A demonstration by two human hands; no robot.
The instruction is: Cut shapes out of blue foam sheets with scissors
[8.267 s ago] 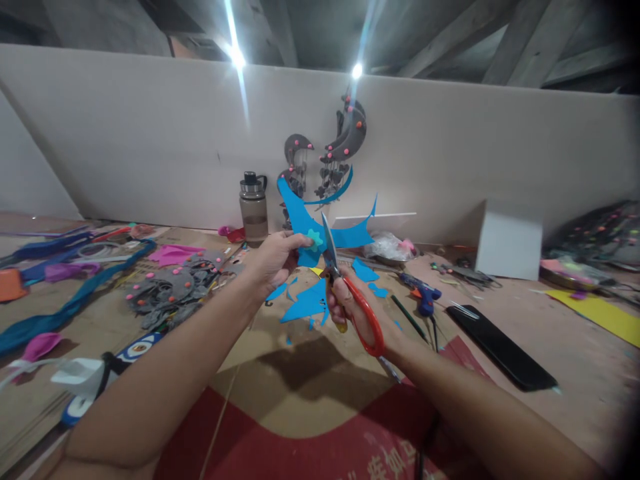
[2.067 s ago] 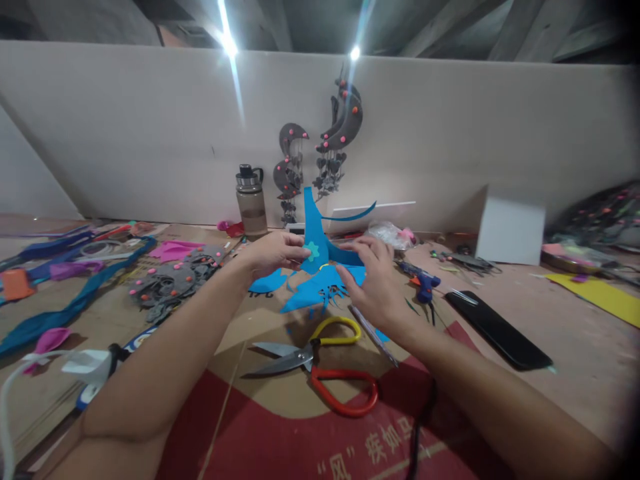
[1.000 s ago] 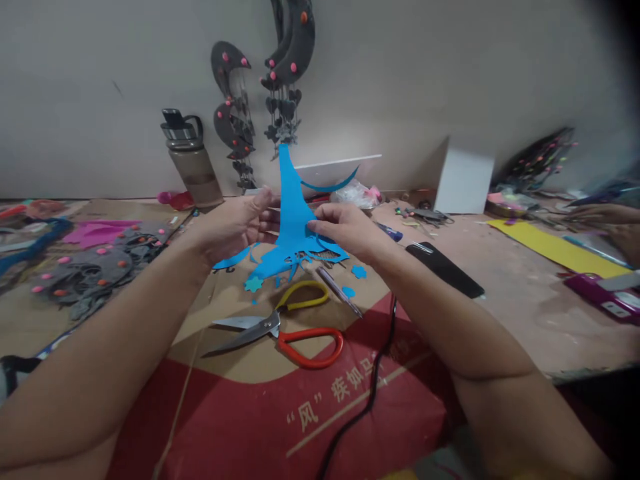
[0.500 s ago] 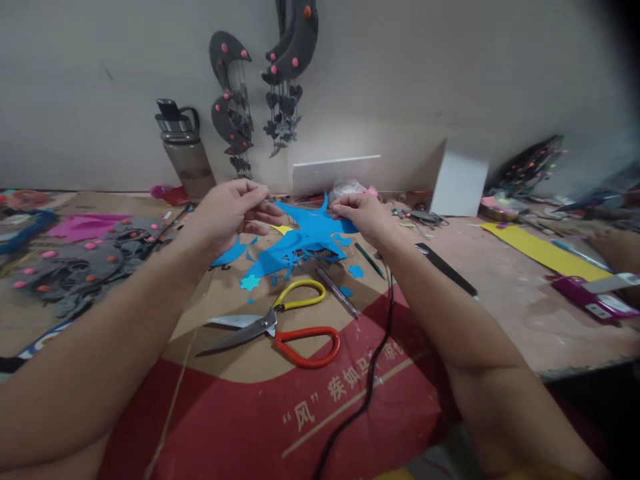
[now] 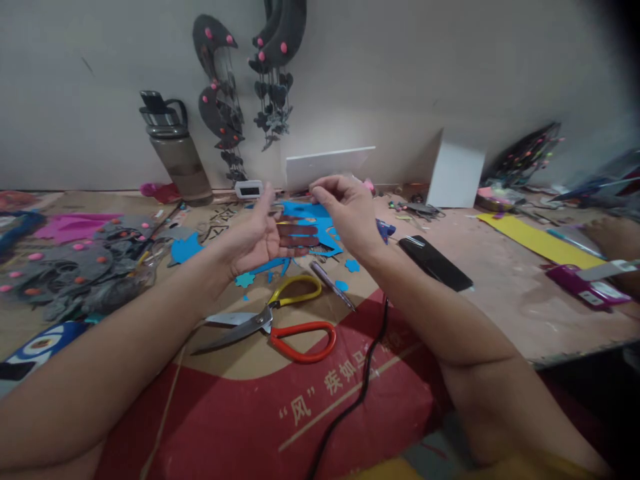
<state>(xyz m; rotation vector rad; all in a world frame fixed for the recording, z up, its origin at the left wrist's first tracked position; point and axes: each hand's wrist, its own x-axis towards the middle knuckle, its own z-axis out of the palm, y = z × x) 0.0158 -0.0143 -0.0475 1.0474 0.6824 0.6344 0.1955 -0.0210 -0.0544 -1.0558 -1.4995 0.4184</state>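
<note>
My left hand [image 5: 263, 243] is open, palm inward and fingers stretched to the right, over cut blue foam or felt sheet [image 5: 305, 211]. My right hand [image 5: 347, 210] is closed in a pinch above the sheet's right part; whatever lies between thumb and forefinger is too small to make out. Both hands partly hide the sheet. Blue scraps surround it, with a light-blue flower piece [image 5: 245, 279] and a small blue flower [image 5: 352, 266]. Nearer me lie scissors [image 5: 265, 319] with one yellow and one red handle, blades apart, and a pen [image 5: 333, 285].
A water bottle [image 5: 177, 150] stands at back left. Grey felt pieces with pink balls [image 5: 75, 267] lie left. To the right are a black phone [image 5: 435, 262], a yellow strip [image 5: 543, 243] and a purple tool [image 5: 587, 287]. A black cord [image 5: 370, 373] crosses the red-printed cardboard [image 5: 210, 420].
My left hand has opened from its curled pose and turned its palm inward, lower over the blue sheet. My right hand has moved slightly left, still pinched. The view has shifted a little.
</note>
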